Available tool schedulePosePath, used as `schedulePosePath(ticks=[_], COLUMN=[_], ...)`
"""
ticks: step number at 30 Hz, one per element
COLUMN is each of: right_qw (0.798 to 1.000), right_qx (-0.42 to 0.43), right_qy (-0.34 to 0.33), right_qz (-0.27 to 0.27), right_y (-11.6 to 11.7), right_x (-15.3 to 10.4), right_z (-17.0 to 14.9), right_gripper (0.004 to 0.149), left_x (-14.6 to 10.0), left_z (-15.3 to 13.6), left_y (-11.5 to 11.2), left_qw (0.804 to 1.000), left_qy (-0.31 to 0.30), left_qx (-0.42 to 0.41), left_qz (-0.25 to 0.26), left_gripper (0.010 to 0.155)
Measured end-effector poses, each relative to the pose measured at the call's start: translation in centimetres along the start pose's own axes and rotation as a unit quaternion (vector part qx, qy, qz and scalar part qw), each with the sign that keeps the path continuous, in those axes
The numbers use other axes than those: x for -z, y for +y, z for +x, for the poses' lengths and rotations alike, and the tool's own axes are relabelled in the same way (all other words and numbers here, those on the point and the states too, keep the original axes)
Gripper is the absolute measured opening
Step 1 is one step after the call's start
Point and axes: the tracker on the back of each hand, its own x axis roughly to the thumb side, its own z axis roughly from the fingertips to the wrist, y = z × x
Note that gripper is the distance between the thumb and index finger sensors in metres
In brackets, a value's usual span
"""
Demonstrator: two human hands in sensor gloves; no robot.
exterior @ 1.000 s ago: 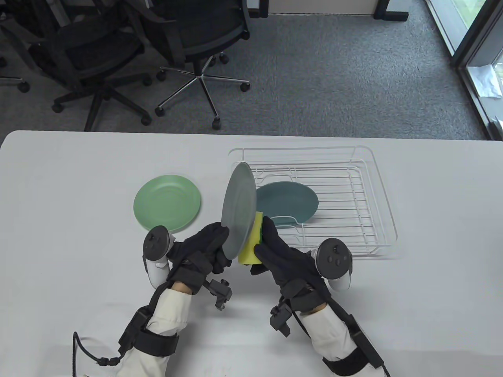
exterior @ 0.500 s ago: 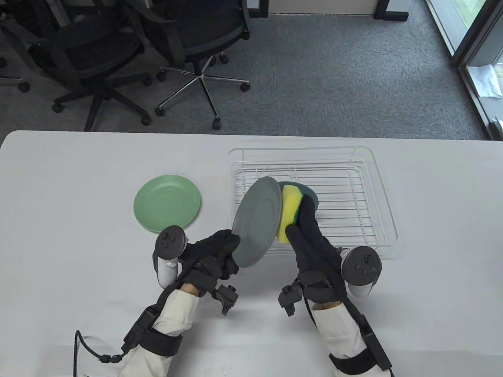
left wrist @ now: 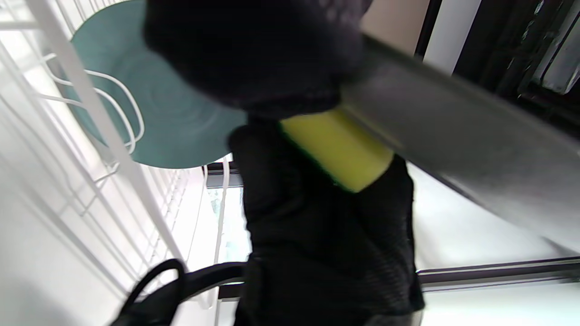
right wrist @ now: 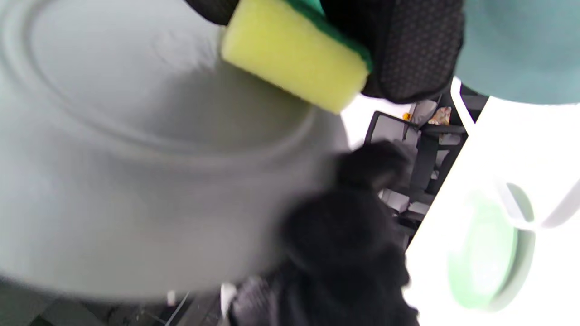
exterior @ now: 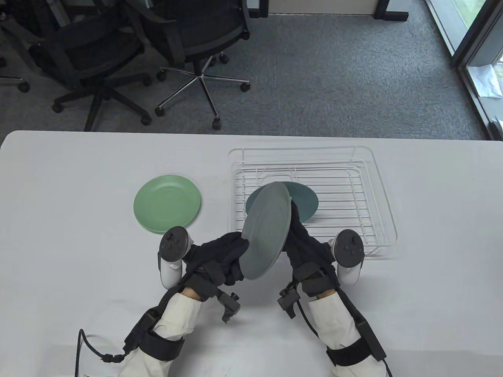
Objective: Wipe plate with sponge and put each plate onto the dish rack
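Observation:
My left hand [exterior: 232, 249] grips the lower left rim of a grey plate [exterior: 267, 229] and holds it tilted above the table's front, its underside toward the table view. Behind it, my right hand [exterior: 301, 235] holds a yellow sponge with a green back [right wrist: 294, 59] against the plate's face [right wrist: 136, 158]. The table view hides the sponge; the left wrist view shows the sponge [left wrist: 337, 147] pressed between the black glove and the grey plate [left wrist: 453, 136]. A teal plate [exterior: 305, 199] lies in the white wire dish rack [exterior: 377, 169]. A light green plate [exterior: 167, 202] lies flat on the table, left of the rack.
The rack stands at the table's right middle, with bare wire floor to the right of the teal plate. Office chairs [exterior: 196, 35] stand on the carpet beyond the far table edge. A glass door [exterior: 479, 47] is at the far right.
The grey plate has swung right and lower, over the rack's front left corner. My right hand ran the sponge up the plate's face, then back down behind it, out of the table view.

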Motion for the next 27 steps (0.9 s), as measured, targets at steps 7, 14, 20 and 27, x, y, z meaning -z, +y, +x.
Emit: schedulePosePath(ticks=[7, 14, 20, 27], right_qw=[0.998, 0.988, 0.99, 0.984], right_qx=[0.013, 0.123, 0.133, 0.17], right_qy=[0.019, 0.03, -0.008, -0.048], right_qz=[0.059, 0.093, 0.052, -0.021], right_y=[3.0, 2.9, 0.3, -4.3], right_x=[0.0, -0.1, -0.3, -0.9], right_z=[-0.2, 0.3, 1.9, 2.7], right_gripper=[0.069, 0.069, 0.069, 0.069], left_x=[-0.5, -0.5, -0.4, 0.0], left_z=[0.0, -0.9, -1.5, -1.8], left_y=[2.0, 4.1, 4.5, 5.1], left_qw=[0.995, 0.988, 0.986, 0.988], left_qy=[-0.011, 0.005, 0.018, -0.035], left_qx=[0.012, 0.033, 0.049, 0.023], left_qz=[0.1, 0.148, 0.159, 0.15], left_gripper=[0.046, 0.047, 0.047, 0.045])
